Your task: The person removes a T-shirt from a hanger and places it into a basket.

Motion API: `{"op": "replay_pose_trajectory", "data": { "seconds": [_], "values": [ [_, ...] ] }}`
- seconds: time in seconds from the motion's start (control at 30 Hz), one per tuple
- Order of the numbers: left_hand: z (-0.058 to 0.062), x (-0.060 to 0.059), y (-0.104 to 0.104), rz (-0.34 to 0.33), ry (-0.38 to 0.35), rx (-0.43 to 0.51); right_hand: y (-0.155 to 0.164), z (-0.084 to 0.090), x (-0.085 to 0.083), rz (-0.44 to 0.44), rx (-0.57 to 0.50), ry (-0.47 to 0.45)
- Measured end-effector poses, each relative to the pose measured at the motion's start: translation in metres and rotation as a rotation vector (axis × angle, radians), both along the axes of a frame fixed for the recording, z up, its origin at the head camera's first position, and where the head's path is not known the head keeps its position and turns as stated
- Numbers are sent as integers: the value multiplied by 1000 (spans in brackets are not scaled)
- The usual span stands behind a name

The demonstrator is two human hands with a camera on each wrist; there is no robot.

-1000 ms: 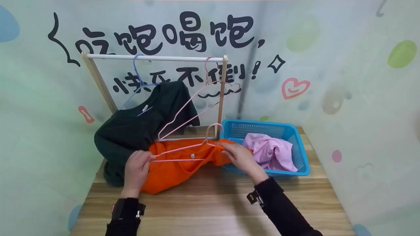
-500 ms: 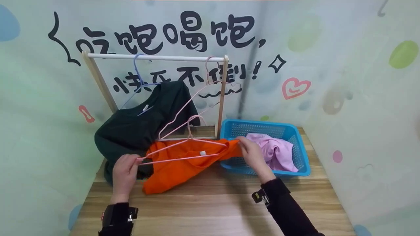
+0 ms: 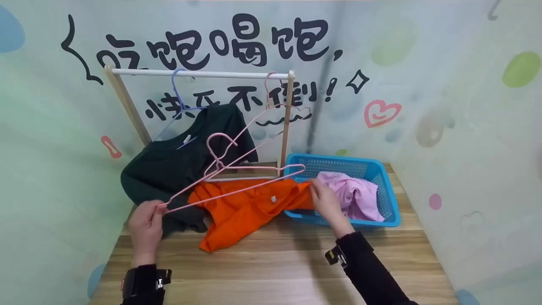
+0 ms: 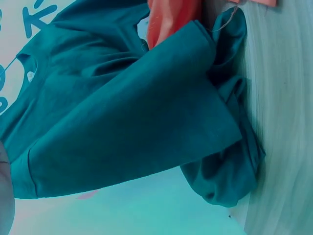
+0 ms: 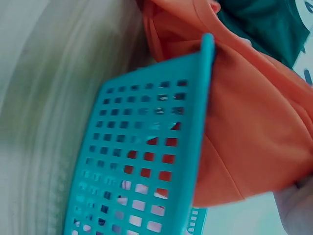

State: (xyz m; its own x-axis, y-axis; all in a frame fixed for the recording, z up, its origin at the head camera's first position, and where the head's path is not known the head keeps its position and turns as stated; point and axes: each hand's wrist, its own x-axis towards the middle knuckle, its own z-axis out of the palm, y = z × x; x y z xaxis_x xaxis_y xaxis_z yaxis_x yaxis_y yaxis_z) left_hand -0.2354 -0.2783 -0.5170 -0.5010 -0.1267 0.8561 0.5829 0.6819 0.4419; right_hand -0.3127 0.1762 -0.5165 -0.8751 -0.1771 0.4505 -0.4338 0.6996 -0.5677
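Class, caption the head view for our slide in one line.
Left hand holds a pink hanger, right hand an orange shirt; a dark shirt hangs behind.

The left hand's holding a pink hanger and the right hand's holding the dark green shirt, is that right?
Not quite: the right hand holds the orange shirt, as the head view shows. The left hand does hold a pink hanger.

A pale brown table with streaked wood grain [image 3: 271, 275] carries 1 light wooden clothes rack with a white rod [image 3: 228, 75], 1 rectangular blue perforated plastic basket [image 3: 393, 218], and the bunched lower folds of 1 dark green fabric T-shirt [image 3: 159, 169].
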Motion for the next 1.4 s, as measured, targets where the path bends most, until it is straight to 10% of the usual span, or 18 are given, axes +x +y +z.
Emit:
{"op": "replay_pose_trajectory", "data": {
  "seconds": [0.23, 0.9, 1.4],
  "values": [
    [6, -4, 5, 58, 4, 43, 0, -13, 10, 305, 146, -181],
    [31, 2, -11, 282, -53, 349, 33, -20, 21, 391, 86, -107],
    [51, -30, 3, 319, -161, 198, 28, -6, 22, 325, 90, -99]
  ]
}}
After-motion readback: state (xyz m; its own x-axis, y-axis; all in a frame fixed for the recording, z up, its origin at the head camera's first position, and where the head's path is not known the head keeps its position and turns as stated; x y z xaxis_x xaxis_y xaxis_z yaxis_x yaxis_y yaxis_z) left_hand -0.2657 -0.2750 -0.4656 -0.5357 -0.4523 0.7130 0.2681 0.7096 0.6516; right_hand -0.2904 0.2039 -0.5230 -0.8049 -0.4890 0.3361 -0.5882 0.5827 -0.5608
